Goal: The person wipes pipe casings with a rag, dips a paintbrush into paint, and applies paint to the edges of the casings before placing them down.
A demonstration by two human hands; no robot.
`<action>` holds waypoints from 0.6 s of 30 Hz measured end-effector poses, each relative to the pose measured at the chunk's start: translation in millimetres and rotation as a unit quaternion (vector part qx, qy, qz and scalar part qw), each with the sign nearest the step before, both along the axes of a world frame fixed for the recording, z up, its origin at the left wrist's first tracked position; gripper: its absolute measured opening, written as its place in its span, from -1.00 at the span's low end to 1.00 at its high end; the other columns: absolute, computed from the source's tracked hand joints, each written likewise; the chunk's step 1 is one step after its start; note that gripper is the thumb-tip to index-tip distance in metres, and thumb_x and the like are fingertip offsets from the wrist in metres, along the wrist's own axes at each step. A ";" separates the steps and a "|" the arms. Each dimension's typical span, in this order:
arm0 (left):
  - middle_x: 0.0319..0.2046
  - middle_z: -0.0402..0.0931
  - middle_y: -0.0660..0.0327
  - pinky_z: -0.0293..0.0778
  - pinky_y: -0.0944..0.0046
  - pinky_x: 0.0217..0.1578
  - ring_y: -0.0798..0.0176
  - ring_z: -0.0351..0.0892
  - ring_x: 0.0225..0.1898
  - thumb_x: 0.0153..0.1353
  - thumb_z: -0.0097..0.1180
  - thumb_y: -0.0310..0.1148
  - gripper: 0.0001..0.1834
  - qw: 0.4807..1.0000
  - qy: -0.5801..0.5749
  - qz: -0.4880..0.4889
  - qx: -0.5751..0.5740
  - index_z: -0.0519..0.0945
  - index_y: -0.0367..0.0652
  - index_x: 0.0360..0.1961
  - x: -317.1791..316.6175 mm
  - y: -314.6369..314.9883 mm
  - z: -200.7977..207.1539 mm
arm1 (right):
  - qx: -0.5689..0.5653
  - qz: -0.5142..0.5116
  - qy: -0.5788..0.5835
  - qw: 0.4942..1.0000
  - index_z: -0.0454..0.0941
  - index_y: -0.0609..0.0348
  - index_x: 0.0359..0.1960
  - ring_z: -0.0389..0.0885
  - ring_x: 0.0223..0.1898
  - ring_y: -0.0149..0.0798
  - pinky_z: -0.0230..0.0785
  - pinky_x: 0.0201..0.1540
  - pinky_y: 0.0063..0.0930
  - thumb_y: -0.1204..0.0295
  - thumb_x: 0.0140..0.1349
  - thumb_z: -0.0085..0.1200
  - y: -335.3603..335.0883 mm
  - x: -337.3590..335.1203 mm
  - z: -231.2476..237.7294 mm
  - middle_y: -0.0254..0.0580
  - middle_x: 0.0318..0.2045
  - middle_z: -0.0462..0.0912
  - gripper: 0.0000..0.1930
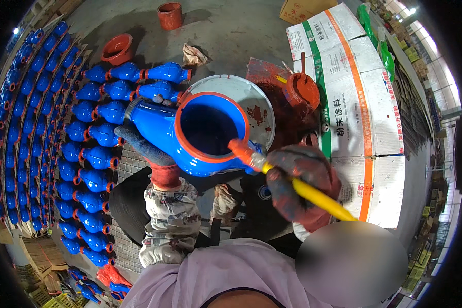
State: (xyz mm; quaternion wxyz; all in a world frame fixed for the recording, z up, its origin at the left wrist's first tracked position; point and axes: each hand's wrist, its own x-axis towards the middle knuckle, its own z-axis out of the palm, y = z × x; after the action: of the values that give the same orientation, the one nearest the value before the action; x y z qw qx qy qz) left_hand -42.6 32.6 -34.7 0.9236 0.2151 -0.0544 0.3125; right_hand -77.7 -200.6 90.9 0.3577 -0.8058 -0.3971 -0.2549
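Note:
My left hand (146, 146), in a dark glove with a red cuff, is closed round the narrow neck of a glossy blue hollow casting (156, 120). The casting's wide round mouth, rimmed in red-orange, faces up. In my right hand (305, 179), whose dark glove is smeared with red, is a paintbrush (318, 196) with a yellow handle. Its red-coated bristles touch the mouth's rim on the right side. Beneath the casting sits a pale round bucket top (262, 100) with red stains.
Rows of blue castings (95, 179) with red rims stand at the left. A red-covered paint pot (303, 90) is beyond my right hand, beside flattened white cardboard (351, 108). Farther off stand a red bucket (169, 16) and a red tub (117, 49), near a crumpled rag (194, 55).

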 end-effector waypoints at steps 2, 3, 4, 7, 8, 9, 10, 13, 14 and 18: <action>-0.13 0.39 0.14 0.41 0.10 0.00 0.17 0.42 -0.09 0.18 -0.33 0.46 -0.15 1.000 0.000 0.000 0.025 0.37 -0.18 0.00 0.6 0.9 -2.3 | 0.055 0.036 0.012 0.998 0.49 0.14 -0.19 0.65 -0.31 -0.24 0.52 -0.22 -0.38 0.52 -0.11 0.31 11.3 -10.8 -1.7 -0.33 -0.24 0.67 -0.61; -0.13 0.40 0.14 0.42 0.10 -0.01 0.17 0.42 -0.10 0.17 -0.32 0.47 -0.13 0.999 0.003 -0.001 0.050 0.37 -0.19 0.02 1.0 1.4 -2.8 | 0.054 0.037 0.008 0.998 0.49 0.14 -0.19 0.65 -0.31 -0.24 0.52 -0.22 -0.38 0.52 -0.11 0.31 13.5 -11.1 6.2 -0.33 -0.24 0.67 -0.61; -0.08 0.42 0.12 0.44 0.10 0.01 0.15 0.45 -0.07 0.16 -0.31 0.47 -0.09 0.998 -0.008 -0.009 0.054 0.35 -0.19 0.11 -1.5 0.0 -3.0 | 0.056 0.076 0.044 0.995 0.43 0.17 -0.17 0.62 -0.37 -0.22 0.51 -0.29 -0.37 0.61 -0.04 0.19 16.3 -9.9 17.2 -0.17 -0.27 0.65 -0.65; 0.00 0.42 0.08 0.42 0.06 0.06 0.11 0.46 0.00 0.15 -0.30 0.48 -0.07 0.995 -0.004 -0.010 0.103 0.30 -0.15 0.21 -7.2 1.7 -14.8 | 0.049 0.108 0.088 0.989 0.40 0.24 -0.17 0.60 -0.38 -0.25 0.49 -0.34 -0.41 0.72 0.06 0.06 24.5 2.9 26.6 -0.02 -0.29 0.61 -0.72; 0.06 0.42 0.07 0.42 0.04 0.08 0.09 0.45 0.03 0.16 -0.30 0.47 -0.07 0.994 -0.044 -0.058 0.076 0.29 -0.12 0.24 -6.8 3.4 -17.2 | 0.041 0.098 0.097 0.990 0.43 0.27 -0.19 0.60 -0.34 -0.30 0.49 -0.30 -0.47 0.73 0.09 0.06 27.8 9.3 28.8 -0.02 -0.27 0.59 -0.76; 0.06 0.42 0.07 0.42 0.04 0.08 0.09 0.45 0.03 0.16 -0.30 0.47 -0.07 0.995 -0.045 -0.056 0.075 0.29 -0.12 0.24 -6.7 3.1 -19.4 | 0.034 0.088 0.106 0.990 0.45 0.30 -0.21 0.61 -0.30 -0.34 0.49 -0.27 -0.53 0.74 0.13 0.06 31.4 16.1 30.5 -0.01 -0.25 0.58 -0.80; 0.06 0.42 0.08 0.42 0.03 0.08 0.08 0.46 0.02 0.16 -0.30 0.47 -0.08 0.992 -0.075 -0.102 0.022 0.29 -0.11 0.23 -6.4 -0.7 -17.3 | 0.082 0.121 0.105 0.984 0.50 0.28 -0.27 0.61 -0.32 -0.31 0.49 -0.25 -0.46 0.72 0.04 0.13 38.3 23.7 22.2 -0.06 -0.28 0.59 -0.80; 0.06 0.42 0.09 0.42 -0.01 0.07 0.06 0.46 0.01 0.16 -0.30 0.48 -0.11 0.990 -0.067 -0.127 -0.015 0.31 -0.07 0.22 -3.4 0.2 -25.7 | 0.047 0.163 0.088 0.982 0.52 0.21 -0.28 0.62 -0.34 -0.21 0.46 -0.28 -0.42 0.69 -0.07 0.13 31.6 17.5 17.2 -0.11 -0.36 0.62 -0.73; 0.06 0.42 0.09 0.41 -0.02 0.07 0.05 0.45 0.01 0.17 -0.31 0.48 -0.12 0.994 -0.036 -0.101 0.011 0.32 -0.05 0.21 -1.5 -0.7 -25.5 | 0.029 0.183 0.079 0.980 0.52 0.17 -0.28 0.62 -0.35 -0.16 0.45 -0.29 -0.41 0.67 -0.13 0.14 29.6 13.8 17.3 -0.13 -0.40 0.64 -0.70; 0.00 0.42 0.11 0.41 -0.02 0.06 0.11 0.43 -0.01 0.17 -0.33 0.48 -0.13 0.981 -0.115 -0.147 -0.053 0.34 -0.04 0.16 0.7 -4.8 -12.0 | -0.030 0.214 0.054 0.975 0.48 0.09 -0.36 0.61 -0.38 -0.22 0.38 -0.38 -0.42 0.53 -0.15 0.23 13.2 4.9 39.5 -0.17 -0.36 0.63 -0.74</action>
State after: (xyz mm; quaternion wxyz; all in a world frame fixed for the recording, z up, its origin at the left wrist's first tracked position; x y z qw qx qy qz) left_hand -41.9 27.8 -46.7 0.9570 0.1184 -0.1752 0.1987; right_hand -72.8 -187.4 130.4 0.4001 -0.7253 -0.5478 -0.1170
